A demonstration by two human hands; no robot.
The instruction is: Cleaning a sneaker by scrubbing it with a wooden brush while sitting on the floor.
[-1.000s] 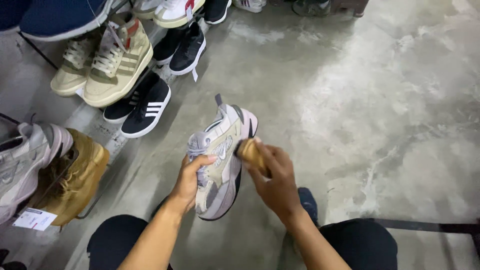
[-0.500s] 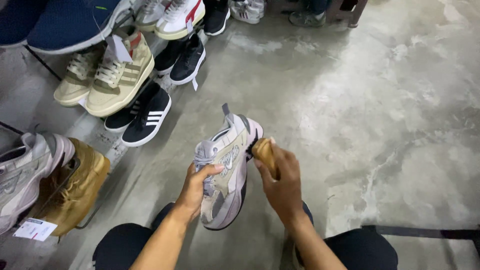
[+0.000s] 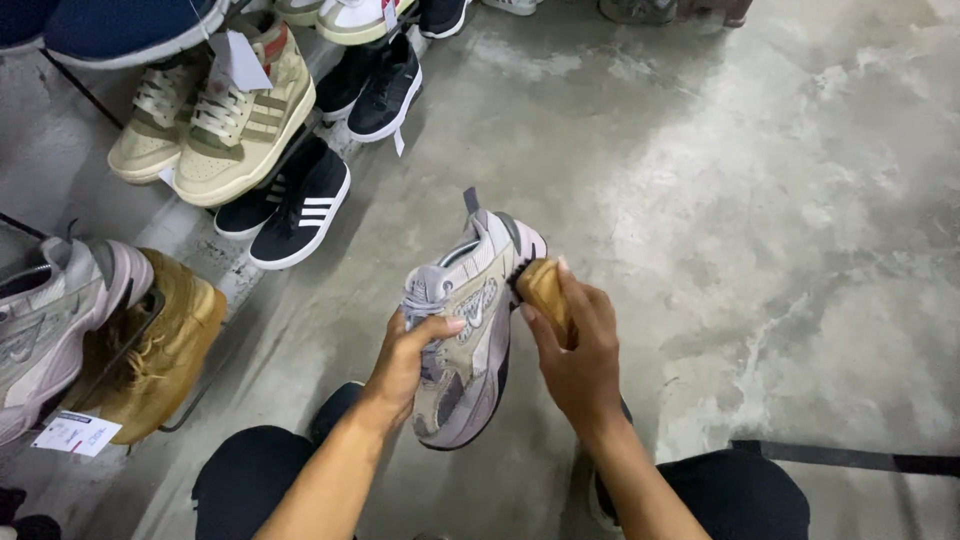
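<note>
Concrete floor [image 3: 720, 200] | my left hand [image 3: 405, 360] grips one grey sneaker [image 3: 470, 330], centre | my right hand [image 3: 575, 355] grips one wooden brush [image 3: 545, 290] against its side | two tan sneakers [image 3: 215, 120] at 10 o'clock

Grey-and-beige sneaker [image 3: 470, 335] in left hand [image 3: 405, 360], wooden brush [image 3: 545, 290] in right hand [image 3: 575, 355] against its side.

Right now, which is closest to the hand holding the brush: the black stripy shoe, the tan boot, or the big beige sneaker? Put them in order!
From the right hand:
1. Black striped shoe, on the floor up and left.
2. Beige sneaker, on the rack behind that.
3. Tan boot, far left on the low rack.
</note>
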